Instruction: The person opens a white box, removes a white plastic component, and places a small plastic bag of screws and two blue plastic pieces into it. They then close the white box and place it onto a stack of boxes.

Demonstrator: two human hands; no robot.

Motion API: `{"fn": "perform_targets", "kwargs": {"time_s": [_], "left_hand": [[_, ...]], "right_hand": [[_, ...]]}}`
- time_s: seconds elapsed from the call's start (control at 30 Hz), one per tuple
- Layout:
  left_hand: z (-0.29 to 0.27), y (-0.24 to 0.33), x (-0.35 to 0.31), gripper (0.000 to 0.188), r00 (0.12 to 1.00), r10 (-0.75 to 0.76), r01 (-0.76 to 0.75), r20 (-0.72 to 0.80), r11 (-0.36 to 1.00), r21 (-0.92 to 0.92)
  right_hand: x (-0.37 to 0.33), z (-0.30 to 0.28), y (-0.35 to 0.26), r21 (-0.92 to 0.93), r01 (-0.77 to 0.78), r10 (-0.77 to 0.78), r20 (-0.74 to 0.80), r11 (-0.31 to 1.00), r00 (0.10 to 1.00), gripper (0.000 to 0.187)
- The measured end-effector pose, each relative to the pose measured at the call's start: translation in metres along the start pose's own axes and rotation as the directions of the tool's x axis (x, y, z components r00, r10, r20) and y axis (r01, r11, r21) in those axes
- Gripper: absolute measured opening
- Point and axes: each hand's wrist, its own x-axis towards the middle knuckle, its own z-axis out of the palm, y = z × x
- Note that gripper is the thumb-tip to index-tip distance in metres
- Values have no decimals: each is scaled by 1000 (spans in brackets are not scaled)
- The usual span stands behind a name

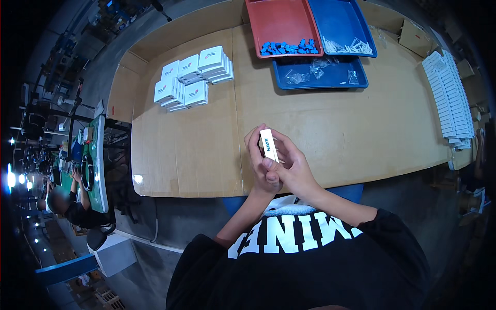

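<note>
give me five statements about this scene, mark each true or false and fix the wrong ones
1. The left hand and right hand together hold a small rectangular white box. True.
2. Small blue plastic pieces lie in the rectangular red tray. True.
3. The red tray is right of its blue neighbour. False: it is left of the rectangular blue tray holding thin white pieces.
4. Stacked square white boxes stand left of both trays. True.
5. Those stacks touch the red tray. False: smooth brown tabletop shows between them.
</note>
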Motion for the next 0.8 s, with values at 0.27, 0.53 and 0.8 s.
{"fn": "perform_targets", "kwargs": {"time_s": [0.27,0.53,0.8], "left_hand": [[-9,2,-23,111,996,39,-39,-83,999,8],[-11,14,-46,93,991,67,-78,-117,993,-91],[-12,23,-67,109,997,-26,30,67,998,-64]], "right_hand": [[-24,10,11,-37,43,-42,26,998,999,71],[-58,19,7,-123,11,-8,28,992,1000,64],[-79,7,18,-173,40,-43,-17,984,999,60]]}}
